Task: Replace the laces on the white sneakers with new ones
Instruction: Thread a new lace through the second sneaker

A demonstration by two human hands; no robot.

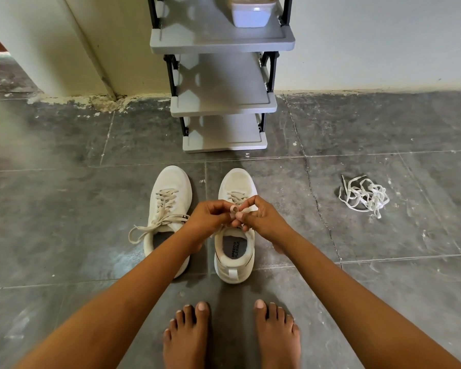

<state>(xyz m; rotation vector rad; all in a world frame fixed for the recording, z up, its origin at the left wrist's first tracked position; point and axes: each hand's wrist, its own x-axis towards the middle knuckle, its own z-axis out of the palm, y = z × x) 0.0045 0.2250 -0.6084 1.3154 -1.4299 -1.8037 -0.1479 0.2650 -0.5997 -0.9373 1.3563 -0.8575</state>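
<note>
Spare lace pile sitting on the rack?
No, the tangled laces lie on the floor, off to the right of the rack.

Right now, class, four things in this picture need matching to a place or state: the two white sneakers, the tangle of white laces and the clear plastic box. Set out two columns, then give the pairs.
Column one
1. white fabric sneaker on the person's left
2. white fabric sneaker on the person's right
3. tangle of flat white laces
4. clear plastic box

Column two
A. on the highest grey plastic shelf in view
B. loose on the dark floor tiles, far right
C. its beige lace pinched by the left hand and right hand
D. laced, ends trailing untied on the floor

Pairs: 1-D, 2-C, 3-B, 4-A
</note>
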